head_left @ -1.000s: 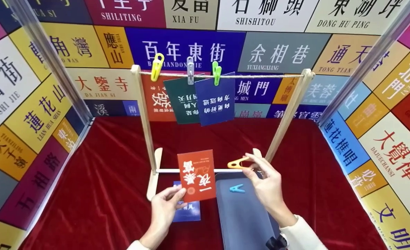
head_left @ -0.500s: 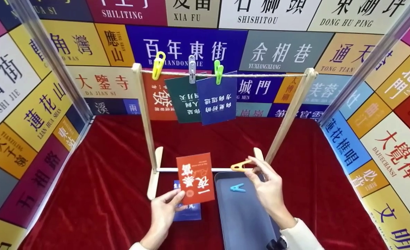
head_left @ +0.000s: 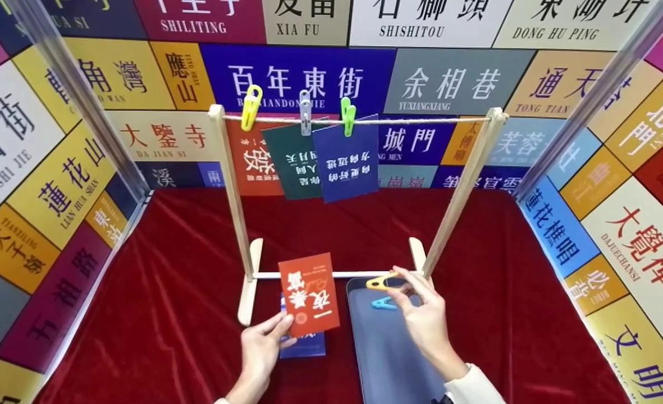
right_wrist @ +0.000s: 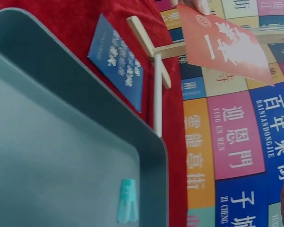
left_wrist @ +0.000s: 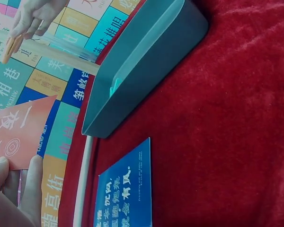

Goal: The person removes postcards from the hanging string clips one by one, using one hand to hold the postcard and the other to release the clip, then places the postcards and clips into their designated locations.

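My left hand (head_left: 261, 348) pinches a red card (head_left: 310, 294) with white characters by its lower left corner, holding it above the table. Between thumb and fingers of my right hand (head_left: 425, 320) is an orange clothespin (head_left: 383, 282), held over the tray's far end. Beneath the red card, a blue card (left_wrist: 125, 191) lies on the cloth, partly covered in the head view. A light-blue clothespin (right_wrist: 128, 201) lies inside the grey tray (right_wrist: 92, 80). In the right wrist view only a sliver of the right hand shows at the edge.
A wooden frame (head_left: 459, 193) with a string (head_left: 421, 121) stands ahead. Yellow (head_left: 251, 108), grey (head_left: 305, 112) and green clothespins (head_left: 348, 116) clip red (head_left: 255, 163), green (head_left: 292, 163) and blue cards (head_left: 347, 163) along its left half. Red velvet (head_left: 157, 314) covers the table; printed walls surround it.
The red card has moved slightly left and down, tilting a little. My right hand and the orange clothespin have lowered, partly covering the light-blue clothespin in the head view.
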Tool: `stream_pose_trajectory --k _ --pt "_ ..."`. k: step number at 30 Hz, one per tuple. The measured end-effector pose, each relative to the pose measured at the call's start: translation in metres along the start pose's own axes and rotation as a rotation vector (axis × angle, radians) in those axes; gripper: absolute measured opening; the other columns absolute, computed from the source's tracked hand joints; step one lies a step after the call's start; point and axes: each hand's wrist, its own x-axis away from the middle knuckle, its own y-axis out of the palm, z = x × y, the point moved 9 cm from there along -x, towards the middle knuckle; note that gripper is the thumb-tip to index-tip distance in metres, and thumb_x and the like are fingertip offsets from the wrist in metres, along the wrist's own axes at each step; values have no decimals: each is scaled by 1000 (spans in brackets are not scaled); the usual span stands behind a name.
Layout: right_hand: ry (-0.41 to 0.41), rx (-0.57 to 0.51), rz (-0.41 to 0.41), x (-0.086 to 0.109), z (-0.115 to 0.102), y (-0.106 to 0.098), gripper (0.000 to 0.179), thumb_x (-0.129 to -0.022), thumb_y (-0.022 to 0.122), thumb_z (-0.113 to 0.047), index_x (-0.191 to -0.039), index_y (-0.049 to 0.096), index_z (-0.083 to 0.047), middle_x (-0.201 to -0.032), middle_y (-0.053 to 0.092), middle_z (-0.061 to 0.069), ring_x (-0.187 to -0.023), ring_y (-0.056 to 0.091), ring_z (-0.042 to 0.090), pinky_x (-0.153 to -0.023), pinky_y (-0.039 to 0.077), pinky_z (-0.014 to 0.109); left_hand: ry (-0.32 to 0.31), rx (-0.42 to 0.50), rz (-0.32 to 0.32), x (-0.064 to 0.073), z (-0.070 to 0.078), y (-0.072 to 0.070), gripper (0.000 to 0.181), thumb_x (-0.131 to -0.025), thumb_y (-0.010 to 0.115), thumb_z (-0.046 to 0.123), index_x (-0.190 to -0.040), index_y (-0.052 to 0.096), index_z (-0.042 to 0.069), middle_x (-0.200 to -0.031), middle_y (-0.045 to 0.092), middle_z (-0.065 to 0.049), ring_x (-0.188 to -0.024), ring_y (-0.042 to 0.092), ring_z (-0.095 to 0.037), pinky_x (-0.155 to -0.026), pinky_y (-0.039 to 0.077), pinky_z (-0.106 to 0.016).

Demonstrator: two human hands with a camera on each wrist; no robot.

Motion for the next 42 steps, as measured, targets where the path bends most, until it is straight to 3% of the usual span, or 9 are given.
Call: stream_pose_trajectory --k 7,15,25,32,42 --pt "28 55 18 3 -12 2 41 -78 75 12 -118 69 7 -100 70 23 -78 62 5 -68 53 11 -31 -1 -2 -3 -13 -7 37 -91 73 6 -121 64 -14 -115 68 -32 -76 73 -10 -66 66 -32" --pt "27 97 42 10 -9 -1 41 -77 75 13 -117 69 8 -99 72 22 -75 61 10 -64 50 10 -89 -21 -51 -7 -34 -2 39 -93 70 8 -125 62 -12 -119 66 -32 -77 72 -12 -67 67 -36" --pt "112 158 49 28 50 -3 40 -82 74 6 -121 70 0 -104 73 14 -78 61 9 -65 48 13 -114 -107 -13 -9 -47 -13 38 -92 73 10 -123 65 -9 -83 74 -9 -67 65 -9 -56 64 -29" --pt "190 160 -12 38 76 -3 39 -85 75 -2 -124 70 -4 -106 72 10 -80 58 1 -64 51 13 -112 -164 37 -12 -49 -18 34 -90 74 10 -119 69 -7 -79 75 -10 -64 64 -10 -49 60 -25" --pt "293 296 -53 45 105 -2 35 -83 78 -6 -118 73 -5 -104 72 9 -75 54 0 -61 50 16 -119 -246 87 -17 -53 -23 28 -89 75 10 -113 73 -4 -77 75 -11 -60 65 -11 -46 57 -23"
